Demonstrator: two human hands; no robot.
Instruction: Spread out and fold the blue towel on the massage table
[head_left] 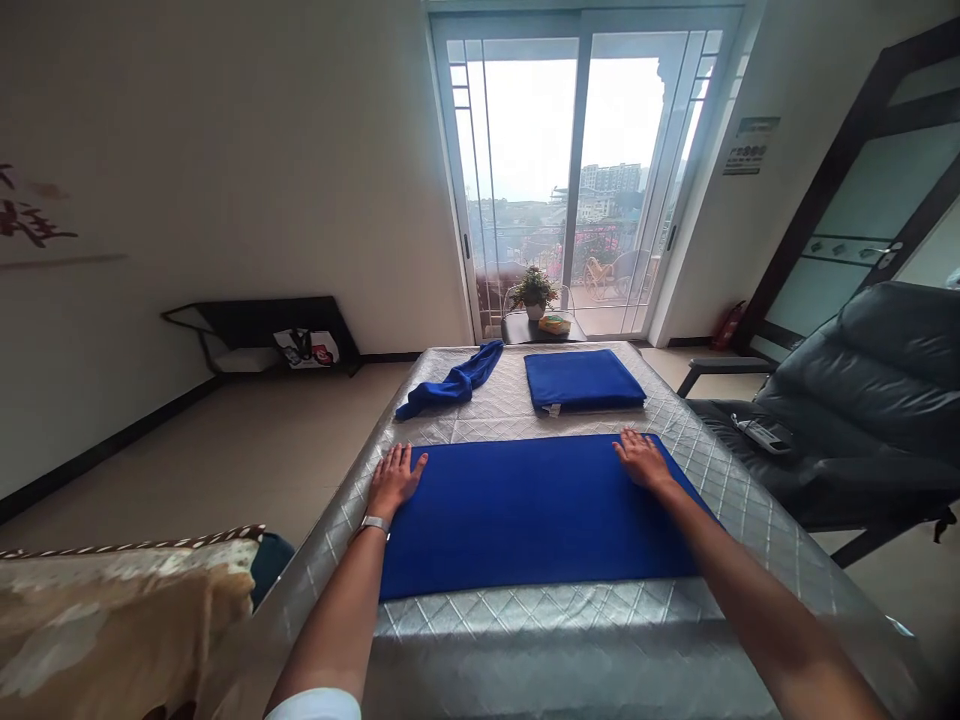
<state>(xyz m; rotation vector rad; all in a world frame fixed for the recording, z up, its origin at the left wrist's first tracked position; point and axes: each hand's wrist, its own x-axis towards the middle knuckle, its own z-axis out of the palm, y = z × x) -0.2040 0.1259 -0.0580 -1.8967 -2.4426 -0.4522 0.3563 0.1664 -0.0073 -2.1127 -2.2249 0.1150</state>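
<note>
A blue cloth (pixel 532 515) lies spread flat across a silver quilted mattress (pixel 600 630). My left hand (pixel 394 480) lies open and flat on the cloth's far left corner, a watch on its wrist. My right hand (pixel 643 460) lies open and flat on the far right corner. Beyond them sits a neatly folded blue cloth (pixel 583 381). To its left lies a crumpled blue cloth (pixel 454 380).
A black recliner chair (pixel 862 410) with a remote control (pixel 761 432) on it stands to the right. A patterned cushion (pixel 112 610) lies at lower left. A small table with a potted plant (pixel 534 292) stands before the glass balcony door. A low black shelf (pixel 262 330) lines the left wall.
</note>
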